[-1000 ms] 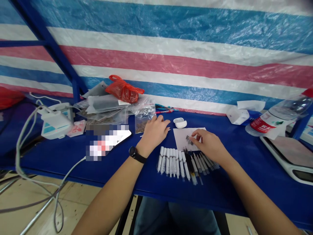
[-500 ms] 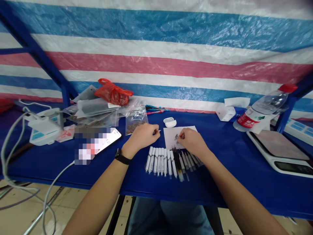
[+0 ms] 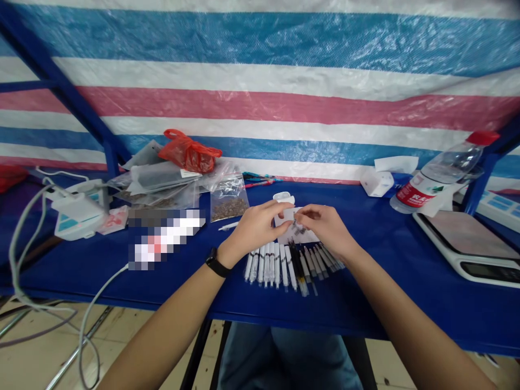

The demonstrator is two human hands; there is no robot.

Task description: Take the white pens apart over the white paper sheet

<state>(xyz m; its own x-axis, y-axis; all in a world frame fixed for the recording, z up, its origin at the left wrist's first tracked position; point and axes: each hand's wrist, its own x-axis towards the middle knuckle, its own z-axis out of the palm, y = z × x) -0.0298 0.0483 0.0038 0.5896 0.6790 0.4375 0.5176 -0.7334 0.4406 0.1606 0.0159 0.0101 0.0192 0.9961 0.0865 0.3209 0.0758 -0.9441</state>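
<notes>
The left hand [image 3: 254, 230] and right hand [image 3: 325, 227] have moved together, now lifting the white paper [image 3: 304, 235] by its far edge.

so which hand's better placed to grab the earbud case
Left, probably: the left hand has its fingers just below the earbud case, while the right hand sits further off, over the paper.

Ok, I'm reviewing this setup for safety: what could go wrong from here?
The dark seeds on the white paper under the left hand and right hand could slide off if the paper tips, landing among the syringes just below. The white earbud case sits right beside the hands, so a slip could knock it.
</notes>
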